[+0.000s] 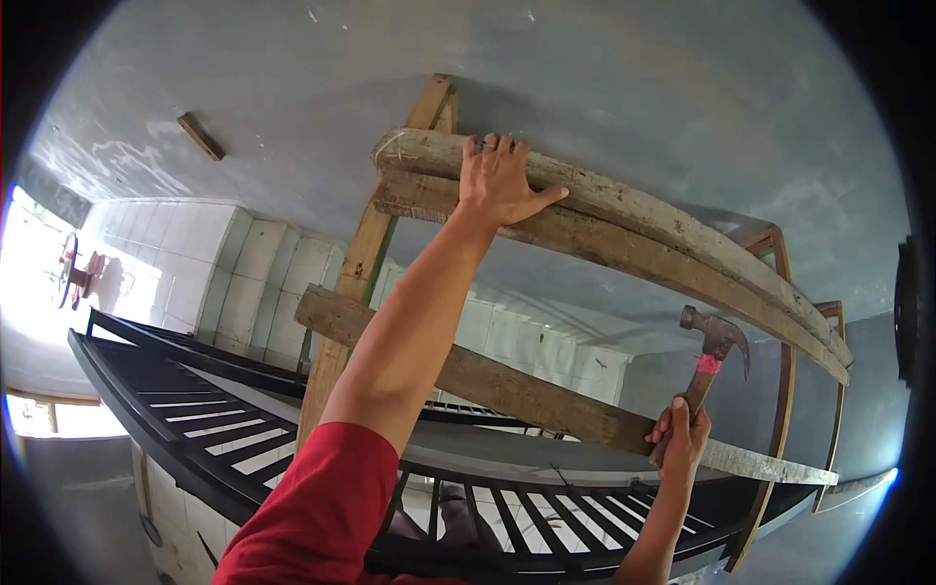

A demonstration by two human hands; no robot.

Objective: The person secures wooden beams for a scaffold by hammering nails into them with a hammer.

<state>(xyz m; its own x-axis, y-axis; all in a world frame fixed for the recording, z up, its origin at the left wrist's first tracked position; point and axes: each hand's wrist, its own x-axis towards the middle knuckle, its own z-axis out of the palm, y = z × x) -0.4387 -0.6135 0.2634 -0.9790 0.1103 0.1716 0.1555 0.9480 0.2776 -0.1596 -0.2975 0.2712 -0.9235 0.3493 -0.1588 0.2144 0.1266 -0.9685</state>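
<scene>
My left hand (499,183) lies across the upper wooden plank (643,210), its fingers hooked over the far edge and its thumb stretched out to the right. Directly below that plank runs a second wooden plank (604,249), partly covered by the hand. In my right hand (681,437) is a claw hammer (720,341), held upright by its wooden handle, with pink tape just under the rusty head. A lower wooden plank (526,388) passes behind my left forearm and the right hand. An upright wooden post (363,255) stands behind the planks near their left end.
Beneath the planks stretches a black metal railing (210,424) with slats. More wooden uprights (782,400) stand at the right. A short wood piece (201,136) is on the grey surface (322,88) at upper left. White tiled walls (175,249) show beyond.
</scene>
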